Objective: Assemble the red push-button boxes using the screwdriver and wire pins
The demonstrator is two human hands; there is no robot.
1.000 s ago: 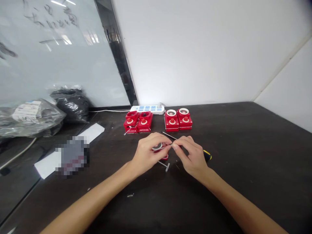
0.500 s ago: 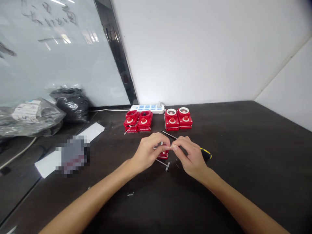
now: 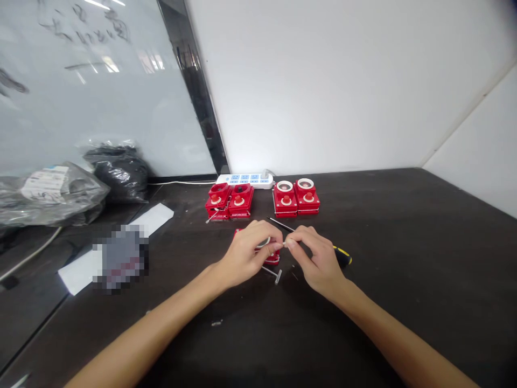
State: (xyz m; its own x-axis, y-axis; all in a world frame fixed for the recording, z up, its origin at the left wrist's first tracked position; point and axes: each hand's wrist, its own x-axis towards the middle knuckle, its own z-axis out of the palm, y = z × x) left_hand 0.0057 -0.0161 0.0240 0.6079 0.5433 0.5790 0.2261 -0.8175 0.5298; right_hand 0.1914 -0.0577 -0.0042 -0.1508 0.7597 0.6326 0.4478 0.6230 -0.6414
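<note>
On the table (image 3: 404, 258), both hands pinch a red box (image 3: 271, 256).

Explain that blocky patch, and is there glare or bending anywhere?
Head view: the patch left on the table is pixelated; ceiling lights glare on the whiteboard; the wide lens slants its frame; the left hand gripping the red box and the right hand pinching a small pale part look sharp.

Dark table (image 3: 404, 242) set in a corner formed by 2 white walls (image 3: 323, 81). At left, a glossy whiteboard (image 3: 60, 124) bearing faint writing (image 3: 84, 35) is shown; glare (image 3: 110, 66) from lights is reflected in it, and a black frame (image 3: 194, 91) is seen at its edge.
</note>
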